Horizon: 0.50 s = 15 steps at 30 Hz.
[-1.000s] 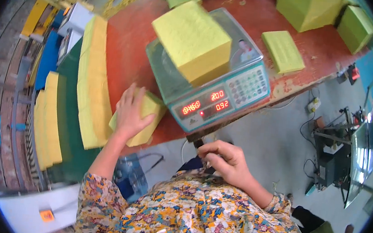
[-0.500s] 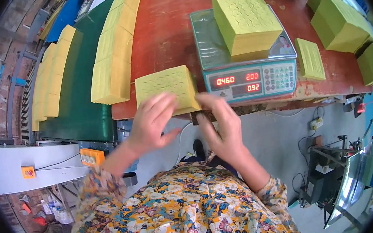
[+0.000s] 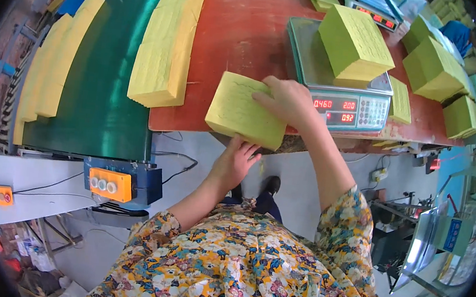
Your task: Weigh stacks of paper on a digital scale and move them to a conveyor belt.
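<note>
A thick stack of yellow paper (image 3: 236, 102) with wavy marks on its top lies at the near edge of the red table. My right hand (image 3: 291, 103) grips its far right side, the thumb across the top and the fingers bent over the edge. My left hand (image 3: 235, 162) is below the near face, its outstretched fingertips touching the lower edge. To the right, a digital scale (image 3: 347, 90) bears another yellow paper stack (image 3: 358, 42), and its red display is lit.
Rows of yellow stacks (image 3: 164, 55) run along the red table's (image 3: 232, 28) left side. Beyond is a green conveyor belt (image 3: 95, 89) with an orange button box (image 3: 109, 185) near its end. More stacks (image 3: 436, 69) and a second scale (image 3: 371, 9) stand at the right.
My right hand has moved onto the stack's top and far side. My left hand has dropped from its near left corner to below its near face. The stack is turned, and the view has shifted.
</note>
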{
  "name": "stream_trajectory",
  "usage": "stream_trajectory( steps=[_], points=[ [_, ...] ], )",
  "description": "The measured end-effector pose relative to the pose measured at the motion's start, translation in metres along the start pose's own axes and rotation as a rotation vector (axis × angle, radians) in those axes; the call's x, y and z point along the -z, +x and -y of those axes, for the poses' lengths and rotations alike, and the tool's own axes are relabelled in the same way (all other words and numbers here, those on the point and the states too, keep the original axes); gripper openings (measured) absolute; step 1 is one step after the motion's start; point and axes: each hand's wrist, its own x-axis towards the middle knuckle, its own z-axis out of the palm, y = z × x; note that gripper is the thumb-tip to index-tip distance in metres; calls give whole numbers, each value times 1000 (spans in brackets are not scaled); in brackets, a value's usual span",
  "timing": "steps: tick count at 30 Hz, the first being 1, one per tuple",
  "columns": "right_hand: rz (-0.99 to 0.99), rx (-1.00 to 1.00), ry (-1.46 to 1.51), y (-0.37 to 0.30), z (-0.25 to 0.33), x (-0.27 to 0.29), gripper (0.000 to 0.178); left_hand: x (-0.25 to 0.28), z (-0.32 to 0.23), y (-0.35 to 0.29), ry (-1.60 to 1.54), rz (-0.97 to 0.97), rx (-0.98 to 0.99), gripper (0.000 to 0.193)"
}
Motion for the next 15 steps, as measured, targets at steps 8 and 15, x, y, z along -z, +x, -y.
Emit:
stream_trajectory(
  steps=[8,15],
  points=[
    [-55,-235,107,-53,36,-35,45,-3,-58,-29,-69,-40,53,84],
    [-187,-163,611,-72,17,-42,46,4,-76,-18,96,-139,17,57]
  ],
)
